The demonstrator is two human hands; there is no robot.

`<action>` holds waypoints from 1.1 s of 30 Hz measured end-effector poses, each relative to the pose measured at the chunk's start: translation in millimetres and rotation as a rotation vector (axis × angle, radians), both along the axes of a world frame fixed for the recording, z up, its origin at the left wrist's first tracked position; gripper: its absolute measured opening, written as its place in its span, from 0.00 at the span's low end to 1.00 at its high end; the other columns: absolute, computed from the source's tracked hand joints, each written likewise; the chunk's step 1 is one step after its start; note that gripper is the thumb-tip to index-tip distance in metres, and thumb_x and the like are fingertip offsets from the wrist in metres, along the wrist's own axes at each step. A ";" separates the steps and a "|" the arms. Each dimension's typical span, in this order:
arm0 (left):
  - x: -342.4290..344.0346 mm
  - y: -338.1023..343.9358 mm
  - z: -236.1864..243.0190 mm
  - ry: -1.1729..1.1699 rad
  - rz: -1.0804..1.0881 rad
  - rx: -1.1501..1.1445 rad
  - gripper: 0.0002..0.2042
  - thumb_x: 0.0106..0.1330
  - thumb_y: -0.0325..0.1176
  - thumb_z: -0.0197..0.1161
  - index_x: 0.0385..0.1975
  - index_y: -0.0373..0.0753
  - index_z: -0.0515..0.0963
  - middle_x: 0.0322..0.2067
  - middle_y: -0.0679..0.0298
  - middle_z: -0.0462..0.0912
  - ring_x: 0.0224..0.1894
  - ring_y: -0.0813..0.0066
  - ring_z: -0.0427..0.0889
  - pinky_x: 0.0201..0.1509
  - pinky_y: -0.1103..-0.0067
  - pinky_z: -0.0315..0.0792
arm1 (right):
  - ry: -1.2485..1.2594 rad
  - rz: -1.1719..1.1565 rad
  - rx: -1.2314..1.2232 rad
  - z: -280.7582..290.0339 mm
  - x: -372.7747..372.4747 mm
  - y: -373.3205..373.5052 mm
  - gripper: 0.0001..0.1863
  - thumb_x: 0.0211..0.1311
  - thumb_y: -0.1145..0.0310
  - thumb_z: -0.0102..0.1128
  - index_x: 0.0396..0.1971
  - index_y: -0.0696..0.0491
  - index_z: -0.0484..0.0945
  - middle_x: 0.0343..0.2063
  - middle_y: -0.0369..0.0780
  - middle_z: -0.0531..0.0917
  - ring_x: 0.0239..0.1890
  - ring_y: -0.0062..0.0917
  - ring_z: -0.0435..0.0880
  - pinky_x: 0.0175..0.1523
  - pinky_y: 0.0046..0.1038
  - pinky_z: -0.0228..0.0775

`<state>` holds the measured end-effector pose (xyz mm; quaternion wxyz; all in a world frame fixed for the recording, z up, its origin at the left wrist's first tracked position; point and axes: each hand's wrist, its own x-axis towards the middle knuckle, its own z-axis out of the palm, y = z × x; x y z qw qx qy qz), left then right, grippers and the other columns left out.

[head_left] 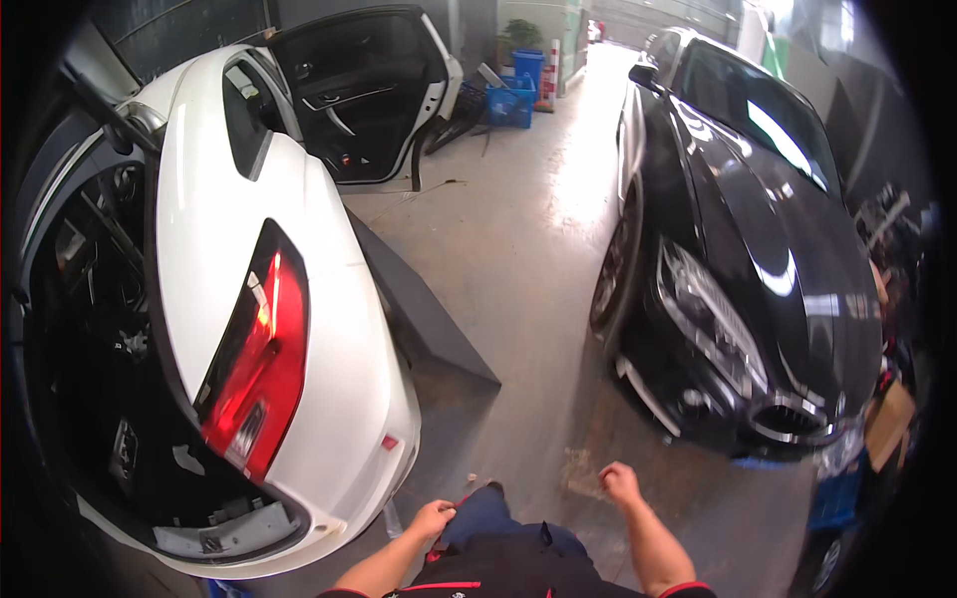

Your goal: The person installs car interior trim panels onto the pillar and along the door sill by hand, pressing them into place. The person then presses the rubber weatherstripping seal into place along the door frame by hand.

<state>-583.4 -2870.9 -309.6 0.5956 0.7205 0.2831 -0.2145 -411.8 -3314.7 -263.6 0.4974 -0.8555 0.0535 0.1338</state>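
Left grip (434, 517) hung beside the person's blue trousers (483, 516), its fingers curled inward; whether they closed on anything could not be told. The right grip (619, 483) was raised clear of the body over the floor (538, 419), fingers bent loosely, and its palm side was too hidden to show whether it held anything.

Nearest the left grip stood the white car (344, 369), filling the left side, its rear corner toward the person and well within the lower half of the view. Its red tail light (279, 349) faced up, and beside that the boot gaped, dark inside, with a pale sill trim (229, 530) along the near edge.

Farther up, the car's side door (369, 105) was swung wide, blocking part of the passage along that flank. A blue crate (510, 108), a blue bin (528, 68) and a red-and-white post (549, 80) stood past it, near a plant (522, 34).

On the right, the black car (807, 269) hemmed in the lane, its nose toward the person, with a cardboard box (888, 424) near its front.
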 end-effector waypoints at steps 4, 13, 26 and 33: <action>169.4 5.7 69.6 -0.016 -0.015 -0.083 0.19 0.67 0.35 0.61 0.55 0.32 0.76 0.42 0.57 0.85 0.40 0.73 0.83 0.47 0.76 0.77 | 0.259 -0.060 0.040 18.8 57.2 16.1 0.11 0.53 0.79 0.49 0.31 0.60 0.82 0.23 0.40 0.84 0.25 0.22 0.82 0.30 0.25 0.73; 495.4 -7.6 40.2 -0.121 0.080 -0.106 0.19 0.68 0.35 0.61 0.55 0.33 0.76 0.42 0.59 0.85 0.37 0.75 0.82 0.44 0.77 0.76 | 0.026 -0.025 -0.081 -23.3 380.4 41.4 0.11 0.55 0.76 0.54 0.34 0.60 0.84 0.30 0.44 0.87 0.32 0.25 0.86 0.43 0.27 0.78; 715.3 120.5 39.6 -0.052 0.662 -0.197 0.17 0.69 0.31 0.59 0.55 0.31 0.75 0.38 0.59 0.84 0.33 0.77 0.80 0.39 0.80 0.75 | -0.131 0.703 0.056 94.3 862.4 356.9 0.09 0.61 0.76 0.57 0.39 0.59 0.82 0.30 0.40 0.86 0.32 0.20 0.82 0.40 0.24 0.74; 896.1 291.3 63.4 -0.156 0.696 -0.098 0.18 0.69 0.33 0.61 0.55 0.32 0.76 0.37 0.62 0.84 0.35 0.78 0.81 0.42 0.80 0.75 | -0.052 0.882 0.069 61.2 1008.4 530.9 0.09 0.62 0.73 0.57 0.40 0.59 0.82 0.29 0.41 0.86 0.33 0.22 0.85 0.41 0.25 0.75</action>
